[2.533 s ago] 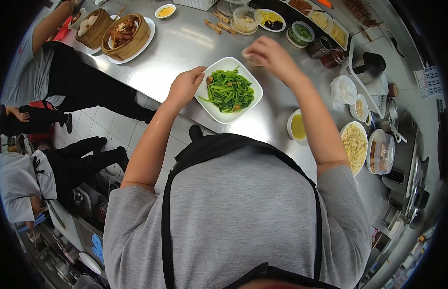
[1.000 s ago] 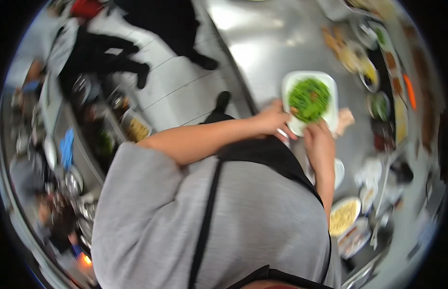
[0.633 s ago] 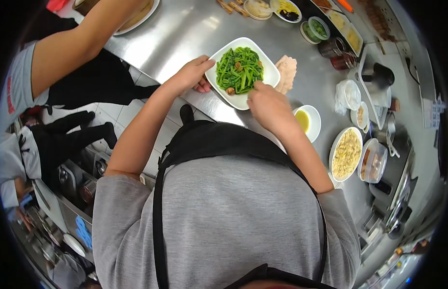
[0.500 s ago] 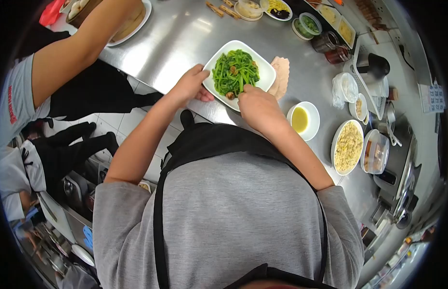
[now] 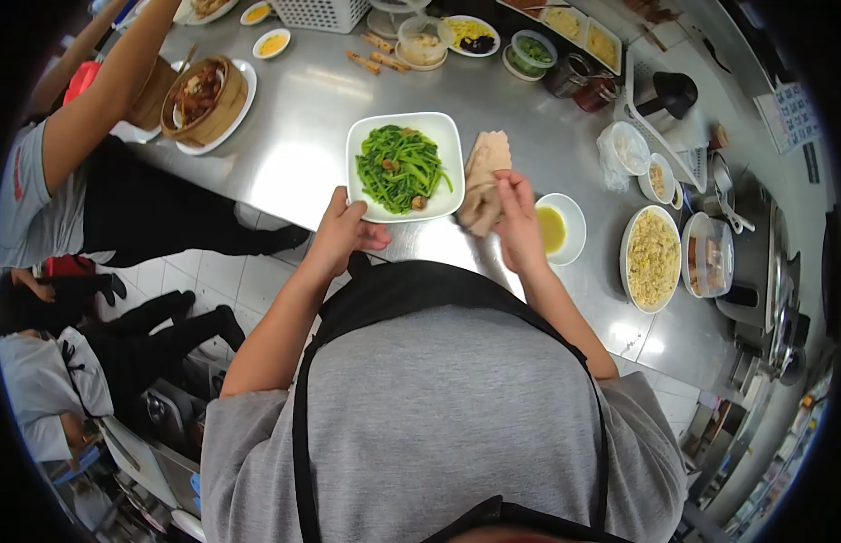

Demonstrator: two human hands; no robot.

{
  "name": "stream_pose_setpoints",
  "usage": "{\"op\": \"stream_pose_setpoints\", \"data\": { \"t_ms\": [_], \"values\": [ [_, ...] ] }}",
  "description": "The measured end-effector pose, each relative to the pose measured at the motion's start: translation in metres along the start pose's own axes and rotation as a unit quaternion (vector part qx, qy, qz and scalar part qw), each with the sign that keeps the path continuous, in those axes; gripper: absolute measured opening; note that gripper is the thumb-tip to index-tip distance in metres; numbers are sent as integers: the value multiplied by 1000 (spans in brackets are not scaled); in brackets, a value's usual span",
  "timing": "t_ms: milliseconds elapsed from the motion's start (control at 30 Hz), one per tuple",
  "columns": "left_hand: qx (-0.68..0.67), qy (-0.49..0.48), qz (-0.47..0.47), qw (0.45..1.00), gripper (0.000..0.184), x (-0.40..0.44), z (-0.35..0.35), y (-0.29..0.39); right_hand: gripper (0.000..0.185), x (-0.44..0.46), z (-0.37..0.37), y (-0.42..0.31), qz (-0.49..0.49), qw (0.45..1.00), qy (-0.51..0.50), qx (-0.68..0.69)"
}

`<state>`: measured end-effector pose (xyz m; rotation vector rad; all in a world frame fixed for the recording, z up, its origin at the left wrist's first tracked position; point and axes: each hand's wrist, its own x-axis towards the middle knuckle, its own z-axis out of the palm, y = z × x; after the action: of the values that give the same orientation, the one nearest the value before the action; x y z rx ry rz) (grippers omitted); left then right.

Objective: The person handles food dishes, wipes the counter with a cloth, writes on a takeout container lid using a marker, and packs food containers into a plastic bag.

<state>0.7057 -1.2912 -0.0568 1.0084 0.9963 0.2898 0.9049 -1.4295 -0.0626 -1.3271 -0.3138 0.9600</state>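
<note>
My left hand (image 5: 337, 231) grips the lower left corner of a square white plate (image 5: 450, 145), thumb over the rim and fingers beneath. Cooked green stir-fried vegetables (image 5: 398, 167) with a few brown pieces fill its middle. To the right of the plate, my right hand (image 5: 522, 222) pinches a beige cloth (image 5: 484, 176) between thumb and fingers. The cloth's lower part is bunched up and its far end has a wavy edge. Just right of that hand stands a white bowl (image 5: 574, 233) of yellow-green liquid, partly covered by the hand.
An oval dish of yellowish food (image 5: 654, 258) and a lidded clear container (image 5: 710, 258) stand at the right. Tubs, jars and a white basket (image 5: 321, 14) line the back. At the left, a co-worker's arm (image 5: 104, 100) reaches past a bamboo steamer (image 5: 223, 122).
The plate has turned and shifted left in view with my left hand. My right hand has left the greens at the plate's edge and taken hold of the cloth, now crumpled.
</note>
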Motion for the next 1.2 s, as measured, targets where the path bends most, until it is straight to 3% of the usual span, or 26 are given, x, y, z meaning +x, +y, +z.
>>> {"op": "stream_pose_setpoints", "data": {
  "t_ms": [67, 133, 200, 233, 267, 333, 367, 400, 467, 533, 567, 700, 833, 900, 1000, 1033, 1067, 1133, 1167, 1200],
  "values": [
    [21, -38, -7, 999, 28, -7, -5, 7, 30, -3, 17, 7, 2, 990, -38, 136],
    [51, -35, -8, 998, 26, -16, -3, 17, 36, 12, 27, 4, -26, 981, -65, 179],
    [83, -99, -19, 991, 25, -24, -3, 25, 42, 33, 33, -2, -55, 970, -94, 219],
    [79, -104, -31, 991, 25, -26, 1, 28, 45, 44, 30, -2, 29, 900, -276, 336],
    [88, -117, -30, 989, 25, -26, 6, 28, 48, 52, 24, -1, 105, 781, -441, 429],
    [65, -95, -11, 993, 26, -24, 15, 27, 50, 69, 17, 46, 152, 802, -398, 418],
    [70, -80, 6, 994, 25, -22, 19, 28, 52, 31, 35, 14, 128, 915, -246, 291],
    [78, -69, 27, 994, 23, -20, 22, 30, 62, 30, 36, 25, 179, 855, -252, 416],
    [89, -56, 88, 991, 22, -6, 17, 28, 77, -5, 33, 6, 200, 873, -259, 362],
    [107, -18, 116, 987, 21, -1, 11, 31, 86, -15, 16, 7, 206, 854, -325, 350],
    [115, -17, 106, 988, 21, -1, 7, 34, 89, -27, 12, -9, 170, 891, -299, 295],
    [144, -36, 55, 987, 20, -5, -15, 38, 83, -16, 8, -31, 40, 950, -199, 236],
    [148, -103, 5, 984, 20, -14, -13, 41, 82, 36, 23, -26, 3, 944, -220, 245],
    [130, -133, -7, 983, 21, -16, -7, 39, 77, 59, 31, -5, 104, 837, -386, 374],
    [117, -74, 35, 990, 20, -19, 11, 39, 78, 44, 49, 15, 152, 867, -317, 354],
    [118, -84, 42, 989, 19, -15, 9, 41, 78, 36, 50, 25, 161, 831, -344, 406],
    [118, -83, 41, 989, 19, -10, 7, 42, 76, 25, 52, 20, 154, 862, -323, 360],
    [118, -57, 67, 989, 18, 4, 0, 41, 61, 15, 31, 38, 185, 749, -441, 458],
    [110, -47, 71, 990, 17, 12, -7, 39, 61, 3, 25, 30, 185, 748, -442, 459],
    [111, -47, 72, 990, 17, 19, -15, 38, 64, -9, 17, 19, 193, 808, -400, 387]
  ]
}}
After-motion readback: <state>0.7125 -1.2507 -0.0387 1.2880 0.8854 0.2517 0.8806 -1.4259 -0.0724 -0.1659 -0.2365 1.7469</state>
